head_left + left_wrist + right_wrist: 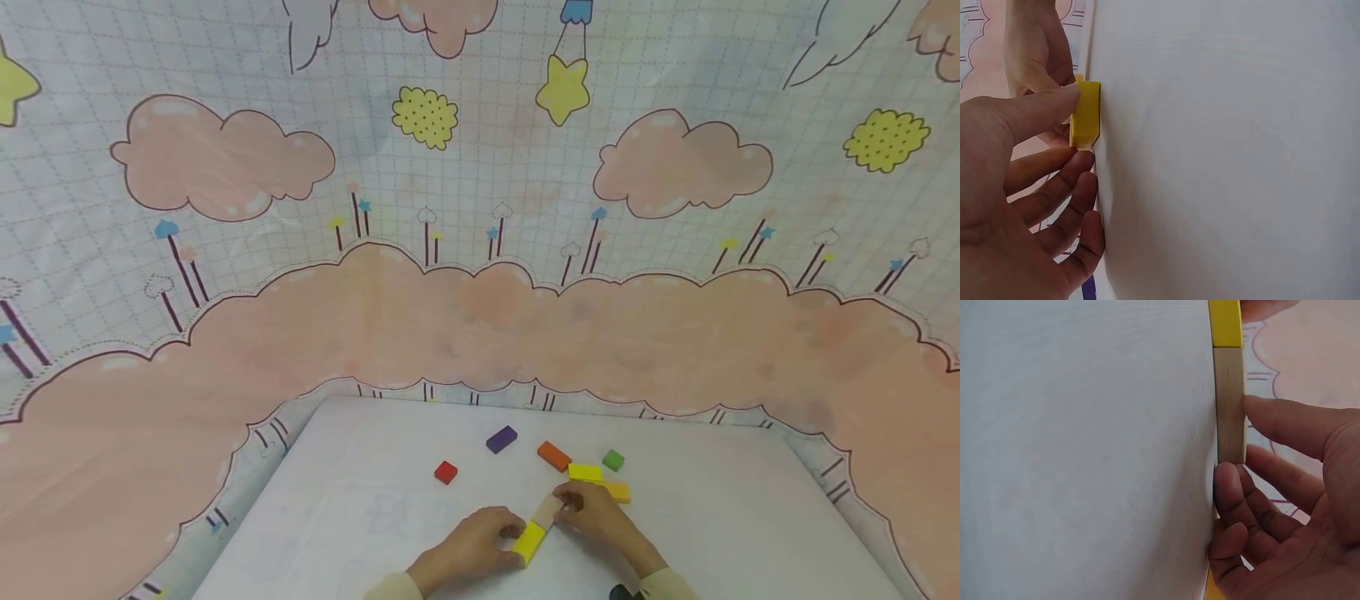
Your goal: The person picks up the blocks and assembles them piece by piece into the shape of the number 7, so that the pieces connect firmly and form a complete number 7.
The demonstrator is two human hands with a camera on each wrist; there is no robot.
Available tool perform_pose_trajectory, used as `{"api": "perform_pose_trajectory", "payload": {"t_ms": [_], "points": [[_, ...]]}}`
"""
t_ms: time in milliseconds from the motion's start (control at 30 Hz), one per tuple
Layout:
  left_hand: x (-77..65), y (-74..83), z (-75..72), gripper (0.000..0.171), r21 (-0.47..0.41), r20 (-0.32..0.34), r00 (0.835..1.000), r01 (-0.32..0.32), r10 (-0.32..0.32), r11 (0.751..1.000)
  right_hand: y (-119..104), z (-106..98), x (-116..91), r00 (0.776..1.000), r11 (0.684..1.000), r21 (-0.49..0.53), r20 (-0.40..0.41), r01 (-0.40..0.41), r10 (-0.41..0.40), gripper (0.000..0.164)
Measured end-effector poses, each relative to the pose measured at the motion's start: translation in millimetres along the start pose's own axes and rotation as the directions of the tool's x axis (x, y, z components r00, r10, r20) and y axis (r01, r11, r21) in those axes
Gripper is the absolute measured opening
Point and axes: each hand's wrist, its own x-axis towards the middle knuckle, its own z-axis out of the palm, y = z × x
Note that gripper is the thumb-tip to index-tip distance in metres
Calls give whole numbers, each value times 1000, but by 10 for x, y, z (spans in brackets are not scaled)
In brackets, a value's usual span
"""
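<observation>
My left hand (pixel 474 542) bends its fingers only part-way, gripping a bright yellow rectangular block (pixel 529 543), and my right hand (pixel 596 514) pinches a pale bare-wood rectangular block (pixel 547 510) between loosely curled fingers. The pale block lies on the white surface (pixel 322 500), its near end touching the yellow one; beyond it sits an orange rectangular block (pixel 553 456), and left of it a small red block (pixel 446 472).
</observation>
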Motion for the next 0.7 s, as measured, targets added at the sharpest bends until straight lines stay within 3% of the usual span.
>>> {"api": "perform_pose_trajectory", "payload": {"t_ms": [533,700], "points": [[-64,48,44,43,23,18,1000,-22,22,999,0,0,-62,998,999,-12,23,52,-51,38],[-73,92,60,44,23,25,1000,8,-8,1000,8,-5,-76,998,999,-13,32,45,-45,39]]}}
